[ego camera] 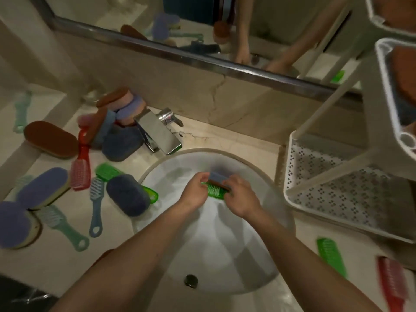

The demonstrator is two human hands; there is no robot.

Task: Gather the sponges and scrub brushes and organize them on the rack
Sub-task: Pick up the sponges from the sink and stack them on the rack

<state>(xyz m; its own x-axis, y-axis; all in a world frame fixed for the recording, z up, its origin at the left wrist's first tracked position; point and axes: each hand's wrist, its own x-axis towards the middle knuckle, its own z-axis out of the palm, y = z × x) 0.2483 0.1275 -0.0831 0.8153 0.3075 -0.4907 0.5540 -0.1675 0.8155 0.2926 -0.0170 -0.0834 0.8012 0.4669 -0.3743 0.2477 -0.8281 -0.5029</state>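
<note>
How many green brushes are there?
4 green brushes: one held between left hand and right hand, two left of the sink, one right of it. More may be hidden.

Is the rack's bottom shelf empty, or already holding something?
Empty as far as can be seen: the bottom shelf shows only its bare perforated floor. Its right end is too dark to tell.

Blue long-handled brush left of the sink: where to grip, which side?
Grip the blue brush by its bare handle near the looped end, from above on the near side. Its head sits close between the red brush and dark sponge; the handle lies flat on bare counter.
</note>
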